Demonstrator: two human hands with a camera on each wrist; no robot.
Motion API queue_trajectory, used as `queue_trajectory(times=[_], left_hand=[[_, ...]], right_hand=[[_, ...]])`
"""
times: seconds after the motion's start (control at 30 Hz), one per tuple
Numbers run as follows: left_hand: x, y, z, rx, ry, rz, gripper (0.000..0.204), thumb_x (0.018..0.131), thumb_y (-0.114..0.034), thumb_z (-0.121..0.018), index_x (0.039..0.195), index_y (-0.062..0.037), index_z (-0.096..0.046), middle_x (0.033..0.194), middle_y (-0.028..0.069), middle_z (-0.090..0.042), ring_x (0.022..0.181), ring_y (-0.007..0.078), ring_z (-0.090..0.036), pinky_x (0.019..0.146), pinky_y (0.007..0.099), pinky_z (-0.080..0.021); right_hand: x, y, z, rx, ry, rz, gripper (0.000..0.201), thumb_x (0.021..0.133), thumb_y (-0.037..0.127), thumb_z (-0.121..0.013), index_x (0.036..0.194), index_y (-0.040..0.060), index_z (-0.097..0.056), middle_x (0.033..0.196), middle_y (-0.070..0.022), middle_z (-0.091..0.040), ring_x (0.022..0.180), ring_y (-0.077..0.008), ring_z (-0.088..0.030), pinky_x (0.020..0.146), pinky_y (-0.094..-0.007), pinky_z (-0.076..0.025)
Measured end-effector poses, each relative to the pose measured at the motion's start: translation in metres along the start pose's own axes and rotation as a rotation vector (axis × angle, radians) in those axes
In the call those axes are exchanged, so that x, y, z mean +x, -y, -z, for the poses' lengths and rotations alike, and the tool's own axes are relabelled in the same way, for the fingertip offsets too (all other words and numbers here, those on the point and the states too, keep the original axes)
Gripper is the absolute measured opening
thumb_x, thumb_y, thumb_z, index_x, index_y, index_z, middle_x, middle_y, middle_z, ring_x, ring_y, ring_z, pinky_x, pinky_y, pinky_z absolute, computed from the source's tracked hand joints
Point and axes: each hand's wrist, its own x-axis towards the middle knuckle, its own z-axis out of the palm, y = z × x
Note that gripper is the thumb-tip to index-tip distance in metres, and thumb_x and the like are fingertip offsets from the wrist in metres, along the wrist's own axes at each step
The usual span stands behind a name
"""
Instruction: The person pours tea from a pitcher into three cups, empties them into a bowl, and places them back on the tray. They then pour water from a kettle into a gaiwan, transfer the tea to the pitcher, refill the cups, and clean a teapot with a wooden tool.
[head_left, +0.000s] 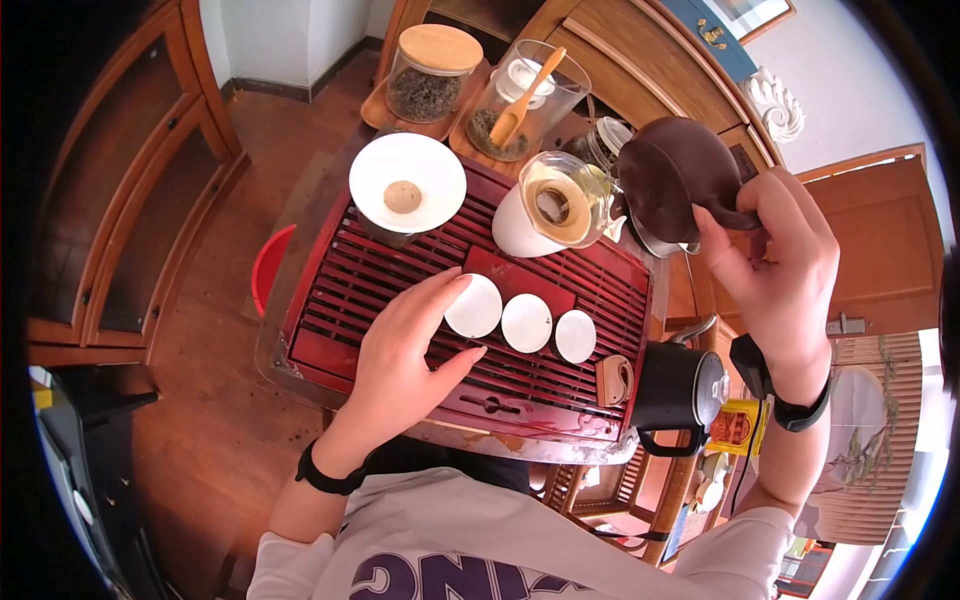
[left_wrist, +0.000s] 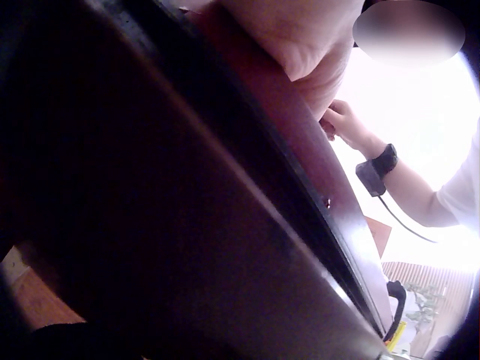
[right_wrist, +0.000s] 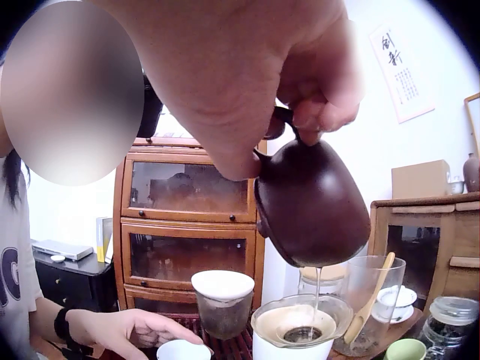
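My right hand grips the handle of a dark brown clay teapot and holds it tilted. In the right wrist view, a thin stream of liquid runs from the teapot into a glass-rimmed strainer on a white pitcher. My left hand is low over the tea tray, fingers extended and thumb spread. Its fingertips overlap the rim of the leftmost white cup. Two more white cups, a middle one and a right one, stand in line with it.
Behind the cups stands a white-topped glass vessel. At the back are a wooden-lidded tea jar and a glass container holding a wooden scoop. A black kettle stands by the tray's right edge, beside a small wooden piece.
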Motion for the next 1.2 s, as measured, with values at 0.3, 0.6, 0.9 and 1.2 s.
queue_trajectory(times=[0.3,0.6,0.9,1.2], left_hand=[[0.0,0.001,-0.001,-0.005,-0.003,0.002,0.066,0.075,-0.004,-0.081,0.136,-0.0047,-0.055,0.139,0.0159,-0.057,0.126,0.0329,-0.056,0.106,0.041,-0.045],[0.0,0.001,-0.001,-0.002,-0.006,-0.004,0.066,0.075,-0.005,-0.081,0.136,-0.0048,-0.055,0.139,0.0159,-0.057,0.126,0.0328,-0.056,0.106,0.0411,-0.046],[-0.001,0.002,-0.002,0.007,-0.012,0.002,0.067,0.075,-0.004,-0.081,0.136,-0.005,-0.055,0.138,0.0156,-0.058,0.125,0.0325,-0.057,0.105,0.0408,-0.047],[0.0,0.001,-0.001,0.007,-0.011,0.008,0.065,0.076,-0.002,-0.079,0.136,-0.005,-0.055,0.138,0.0157,-0.058,0.125,0.0324,-0.058,0.104,0.0403,-0.048]], right_hand=[[0.003,0.0,-0.002,-0.003,-0.003,0.077,0.029,0.073,0.008,-0.082,0.077,0.0035,-0.054,0.071,-0.0067,-0.053,0.058,-0.0204,-0.051,0.051,-0.0307,-0.045],[0.009,0.0,0.001,-0.048,-0.035,0.135,0.029,0.071,0.008,-0.084,0.077,0.0038,-0.056,0.072,-0.0064,-0.054,0.059,-0.0204,-0.054,0.051,-0.0305,-0.045],[0.013,-0.003,0.001,-0.026,-0.028,0.113,0.028,0.071,0.008,-0.084,0.078,0.0036,-0.057,0.073,-0.0062,-0.054,0.059,-0.0202,-0.053,0.051,-0.0304,-0.045],[0.012,-0.002,0.003,-0.057,-0.019,0.16,0.028,0.071,0.008,-0.084,0.078,0.0036,-0.058,0.073,-0.0064,-0.054,0.06,-0.0204,-0.055,0.052,-0.0307,-0.046]])
